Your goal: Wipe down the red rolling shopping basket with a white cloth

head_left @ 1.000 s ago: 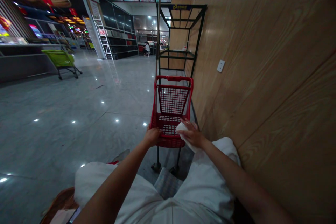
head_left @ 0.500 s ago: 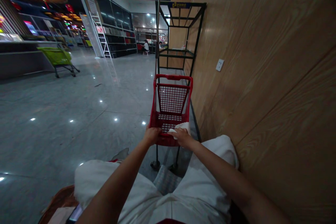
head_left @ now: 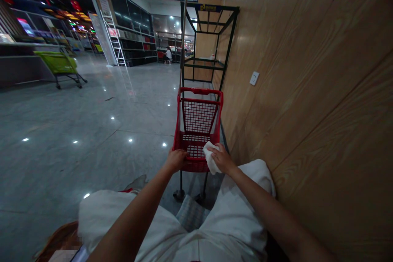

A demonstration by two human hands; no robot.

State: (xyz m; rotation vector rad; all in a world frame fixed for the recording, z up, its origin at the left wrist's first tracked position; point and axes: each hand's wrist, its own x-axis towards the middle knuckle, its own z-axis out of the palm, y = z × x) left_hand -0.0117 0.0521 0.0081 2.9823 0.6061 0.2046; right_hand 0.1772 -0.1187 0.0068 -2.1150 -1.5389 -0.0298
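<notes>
A small red shopping cart [head_left: 200, 126] with a grid-patterned back stands upright on the floor between my knees. My left hand [head_left: 177, 159] grips the near left corner of its rim, fingers curled over the edge. At the near right corner, my right hand [head_left: 222, 159] is closed on a white cloth [head_left: 211, 156], which lies against the cart's rim and hangs down outside it. The cart's dark legs and casters [head_left: 179, 195] show below the basket.
A wood-panelled wall [head_left: 294, 82] with a socket [head_left: 254, 78] runs close on my right. Behind the cart stands a dark metal frame [head_left: 204, 66] and a thin upright pole. A green cart [head_left: 58, 64] is at the left; a person [head_left: 167, 55] crouches far back.
My right hand has moved from the middle of the cart's near rim to the right corner, taking the white cloth along. My left hand keeps its grip. The view has shifted slightly.
</notes>
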